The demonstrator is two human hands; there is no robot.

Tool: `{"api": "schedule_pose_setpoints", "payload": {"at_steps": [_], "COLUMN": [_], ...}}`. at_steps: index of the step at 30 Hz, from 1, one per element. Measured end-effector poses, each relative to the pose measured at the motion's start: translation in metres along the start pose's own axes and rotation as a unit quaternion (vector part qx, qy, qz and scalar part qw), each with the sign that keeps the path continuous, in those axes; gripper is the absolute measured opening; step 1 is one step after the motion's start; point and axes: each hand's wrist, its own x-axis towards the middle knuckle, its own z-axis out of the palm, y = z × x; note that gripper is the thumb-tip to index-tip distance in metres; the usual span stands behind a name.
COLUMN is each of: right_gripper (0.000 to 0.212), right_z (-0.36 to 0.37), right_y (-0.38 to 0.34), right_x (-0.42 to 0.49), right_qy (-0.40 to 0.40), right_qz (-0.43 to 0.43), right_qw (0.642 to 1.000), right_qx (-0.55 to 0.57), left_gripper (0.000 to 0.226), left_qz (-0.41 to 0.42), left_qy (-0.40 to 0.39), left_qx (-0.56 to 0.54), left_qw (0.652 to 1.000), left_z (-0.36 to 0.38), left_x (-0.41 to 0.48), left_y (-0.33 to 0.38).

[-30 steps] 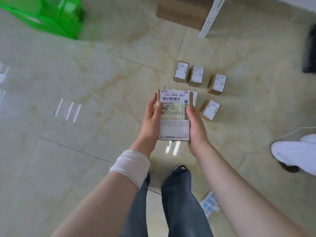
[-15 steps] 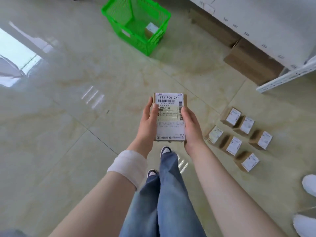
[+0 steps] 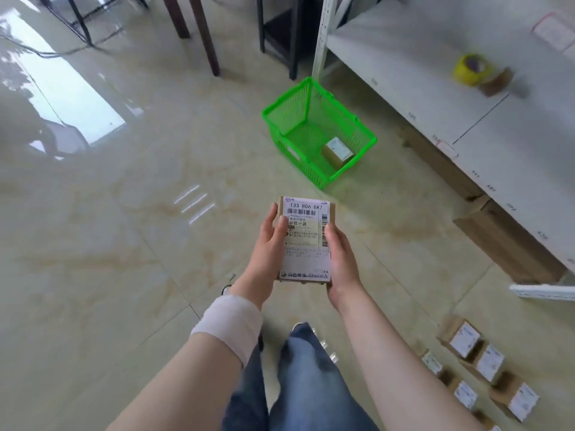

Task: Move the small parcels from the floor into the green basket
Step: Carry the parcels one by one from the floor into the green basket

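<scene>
Left hand [image 3: 267, 253] and right hand [image 3: 340, 259] clasp the parcel [image 3: 306, 241] by its long sides, long axis toward twelve o'clock; the green basket [image 3: 348, 164] sits well ahead at one o'clock.

A glossy beige tiled floor [image 3: 109, 259] is seen; window light [image 3: 71, 98] is reflected at ten o'clock. Dark furniture legs [image 3: 203, 35] are placed at twelve, possibly white shelving [image 3: 435, 88] at two.
</scene>
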Motion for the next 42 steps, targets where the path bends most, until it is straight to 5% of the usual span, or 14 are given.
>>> {"api": "schedule_pose_setpoints", "payload": {"at_steps": [5, 12, 17, 22, 29, 37, 42], "right_gripper": [0.042, 0.023, 0.043, 0.023, 0.044, 0.040, 0.028], "right_z": [0.077, 0.145, 0.158, 0.151, 0.125, 0.056, 0.013], "right_y": [-0.045, -0.097, -0.129, -0.146, -0.137, -0.034, 0.009], "right_x": [0.068, 0.158, 0.225, 0.306, 0.453, 0.686, 0.787], "right_qy": [0.026, 0.065, 0.121, 0.110, 0.178, 0.263, 0.324], "right_qz": [-0.020, -0.017, -0.001, 0.026, 0.036, 0.044, 0.024], "right_qw": [0.999, 0.997, 0.990, 0.989, 0.975, 0.947, 0.939], "right_qx": [0.008, 0.045, 0.077, 0.099, 0.125, 0.177, 0.115], "left_gripper": [0.051, 0.052, 0.051, 0.051, 0.052, 0.054, 0.052], "left_qz": [0.002, -0.011, -0.027, -0.065, -0.091, -0.096, -0.074], "left_qy": [-0.045, -0.100, -0.129, -0.151, -0.194, -0.260, -0.282], "left_qx": [-0.004, 0.035, 0.066, 0.082, 0.149, 0.289, 0.327], "left_qw": [0.999, 0.994, 0.989, 0.983, 0.965, 0.916, 0.899], "left_z": [-0.030, -0.042, -0.019, 0.014, 0.075, 0.159, 0.202], "left_x": [0.096, 0.209, 0.290, 0.379, 0.532, 0.751, 0.829], "left_y": [0.059, 0.142, 0.170, 0.181, 0.136, -0.013, -0.075]}}
